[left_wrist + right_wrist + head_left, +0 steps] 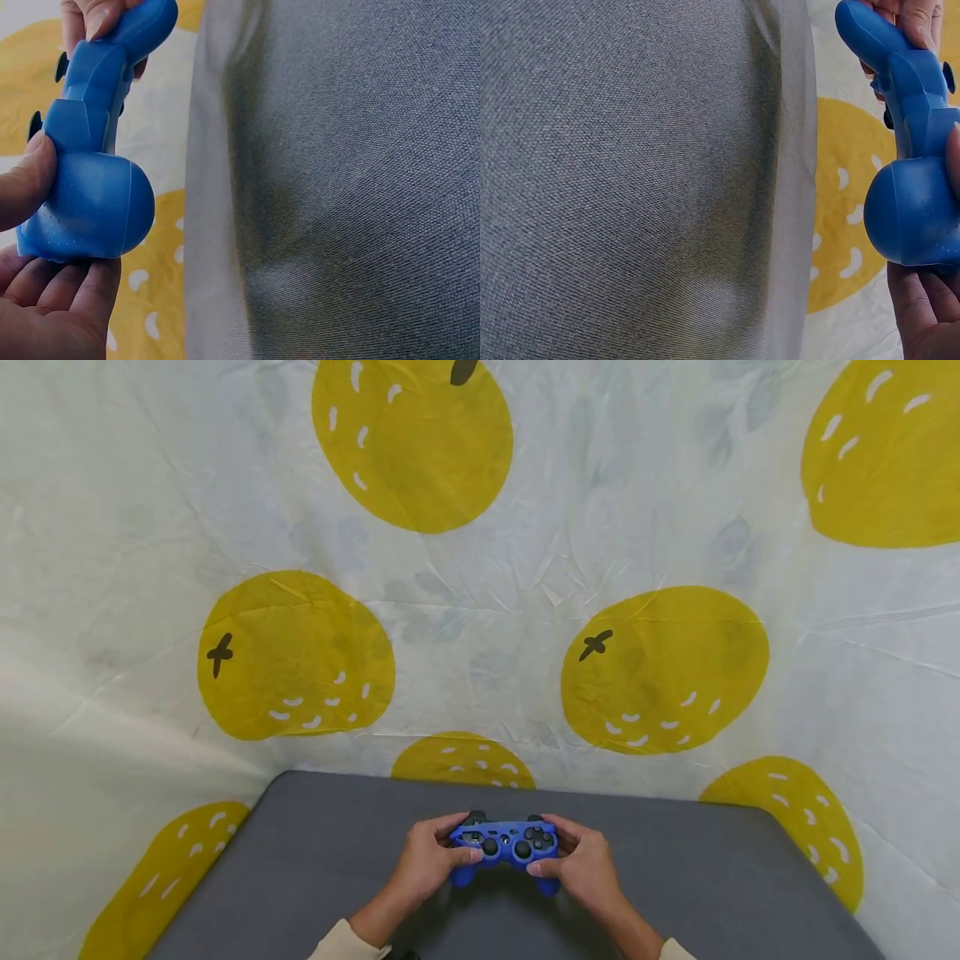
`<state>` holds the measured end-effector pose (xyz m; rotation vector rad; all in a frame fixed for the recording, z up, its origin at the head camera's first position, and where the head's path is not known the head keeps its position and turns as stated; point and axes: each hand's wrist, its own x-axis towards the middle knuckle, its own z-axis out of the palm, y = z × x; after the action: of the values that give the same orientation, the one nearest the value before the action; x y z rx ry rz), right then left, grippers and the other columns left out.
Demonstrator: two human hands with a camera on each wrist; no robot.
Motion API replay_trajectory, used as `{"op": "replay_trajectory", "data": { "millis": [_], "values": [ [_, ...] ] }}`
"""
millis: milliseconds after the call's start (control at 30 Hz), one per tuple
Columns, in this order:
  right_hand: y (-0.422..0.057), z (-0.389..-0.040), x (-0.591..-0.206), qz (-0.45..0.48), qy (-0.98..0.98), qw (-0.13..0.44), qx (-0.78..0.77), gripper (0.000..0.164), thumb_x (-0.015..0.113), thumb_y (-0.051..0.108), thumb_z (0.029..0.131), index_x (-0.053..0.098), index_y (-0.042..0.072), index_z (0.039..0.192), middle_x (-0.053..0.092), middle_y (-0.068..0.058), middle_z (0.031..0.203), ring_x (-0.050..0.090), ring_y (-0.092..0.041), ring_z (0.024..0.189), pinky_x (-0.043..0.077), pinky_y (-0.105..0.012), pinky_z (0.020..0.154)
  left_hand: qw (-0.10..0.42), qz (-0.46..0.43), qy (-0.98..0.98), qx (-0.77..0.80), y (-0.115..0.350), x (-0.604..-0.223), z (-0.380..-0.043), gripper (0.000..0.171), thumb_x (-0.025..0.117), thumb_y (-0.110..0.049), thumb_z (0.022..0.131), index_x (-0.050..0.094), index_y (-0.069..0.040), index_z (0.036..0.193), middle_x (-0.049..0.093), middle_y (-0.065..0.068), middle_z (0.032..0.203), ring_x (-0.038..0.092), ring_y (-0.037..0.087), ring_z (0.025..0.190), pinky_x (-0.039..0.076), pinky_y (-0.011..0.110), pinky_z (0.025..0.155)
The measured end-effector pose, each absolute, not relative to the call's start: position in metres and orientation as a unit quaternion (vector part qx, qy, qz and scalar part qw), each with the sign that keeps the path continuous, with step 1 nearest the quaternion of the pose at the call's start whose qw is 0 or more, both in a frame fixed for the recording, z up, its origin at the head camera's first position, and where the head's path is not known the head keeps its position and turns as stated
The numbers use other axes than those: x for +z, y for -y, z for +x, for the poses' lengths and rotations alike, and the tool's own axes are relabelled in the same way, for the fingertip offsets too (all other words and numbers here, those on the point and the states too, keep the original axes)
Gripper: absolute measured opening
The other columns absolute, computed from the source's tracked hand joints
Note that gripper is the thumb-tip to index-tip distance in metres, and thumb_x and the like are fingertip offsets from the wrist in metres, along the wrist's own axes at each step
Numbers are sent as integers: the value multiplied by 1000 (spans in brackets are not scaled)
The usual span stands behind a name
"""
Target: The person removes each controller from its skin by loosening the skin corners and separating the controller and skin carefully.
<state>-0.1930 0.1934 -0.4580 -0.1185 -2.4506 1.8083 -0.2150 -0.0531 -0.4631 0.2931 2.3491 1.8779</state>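
Observation:
A blue game controller (505, 832) with black thumbsticks and buttons is held between both hands, its button face toward the head camera. My left hand (430, 853) grips its left side, thumb on the face near the left stick and fingers at the far edge. On the other side my right hand (588, 862) grips it the same way, thumb by the right stick. In the left wrist view the controller (86, 202) appears edge-on, with curled fingers under its end. The right wrist view shows the controller's (911, 214) rounded blue handle and the far hand beyond.
Beneath the hands lies a grey cloth-covered surface (315, 860), with shadows under the controller. Behind it and at both sides hangs a white sheet (480, 677) printed with large yellow fruit. Light sleeves (347, 942) show at the wrists.

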Motion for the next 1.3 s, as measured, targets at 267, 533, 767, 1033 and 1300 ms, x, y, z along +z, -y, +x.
{"op": "replay_trajectory", "data": {
  "millis": [267, 533, 767, 1033, 1300],
  "values": [
    [-194, -193, -459, -38, 805, 46, 590, 75, 97, -5, 59, 71, -2, 129, 75, -26, 121, 76, -27, 101, 64, -35, 83, 58, 102, -775, 621, 53, -466, -215, 65, 89, -7, 81, 64, 3, 139, 70, 27, 130, 75, 26, 106, 64, 35, 83],
    [-193, -195, -460, -33, 808, 50, 586, 74, 97, -6, 59, 71, -3, 129, 74, -26, 122, 76, -29, 103, 64, -36, 84, 52, 105, -772, 625, 52, -466, -216, 64, 89, -5, 81, 64, 5, 139, 70, 28, 130, 75, 26, 104, 64, 35, 84],
    [-193, -193, -460, -34, 805, 48, 590, 76, 97, -8, 58, 71, -3, 129, 74, -27, 122, 76, -29, 103, 65, -37, 83, 55, 96, -777, 619, 53, -470, -217, 64, 89, -7, 80, 65, 3, 138, 72, 26, 128, 75, 25, 104, 64, 35, 85],
    [-195, -197, -460, -43, 807, 43, 587, 76, 97, -8, 57, 71, -3, 129, 74, -27, 122, 76, -29, 103, 65, -38, 83, 41, 99, -772, 627, 49, -470, -218, 62, 89, -4, 80, 65, 5, 137, 72, 26, 128, 75, 26, 105, 64, 36, 86],
    [-197, -200, -463, -49, 812, 36, 580, 76, 98, -5, 59, 71, -2, 130, 74, -26, 123, 76, -29, 105, 64, -40, 87, 45, 104, -765, 634, 47, -471, -219, 62, 88, -3, 81, 64, 6, 138, 71, 28, 128, 75, 27, 105, 64, 38, 87]
  ]
}}
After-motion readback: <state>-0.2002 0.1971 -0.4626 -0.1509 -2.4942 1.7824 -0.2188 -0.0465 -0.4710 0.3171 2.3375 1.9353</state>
